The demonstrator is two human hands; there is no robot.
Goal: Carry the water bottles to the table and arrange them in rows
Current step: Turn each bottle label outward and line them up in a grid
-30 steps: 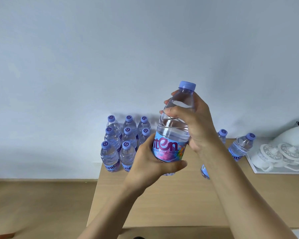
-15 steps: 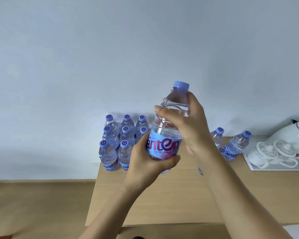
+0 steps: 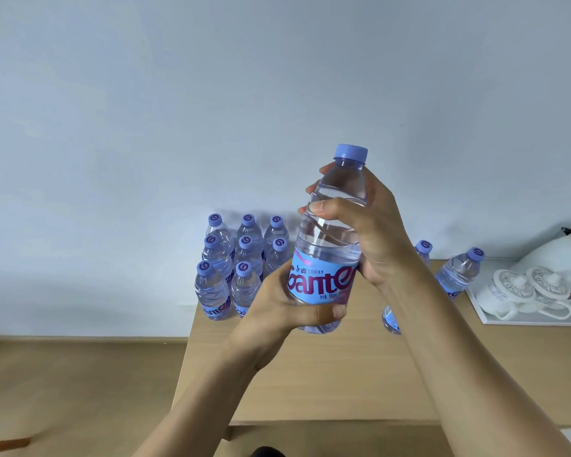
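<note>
Wooden table [image 3: 327,374] against pale wall [image 3: 178,110], left hand [image 3: 287,311] and right hand [image 3: 373,232] gripping bottle [image 3: 327,258]

wooden table [image 3: 310,374] | bottle rows [image 3: 241,262] back-left | loose bottles [image 3: 459,275] right | white tray [image 3: 521,319] far right

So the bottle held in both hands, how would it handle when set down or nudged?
The bottle looks nearly full, so probably heavy for its size. Its clear walls are thin plastic, likely giving slightly under the left hand and right hand. Tall and narrow, it might tip if nudged near the cap.
</note>
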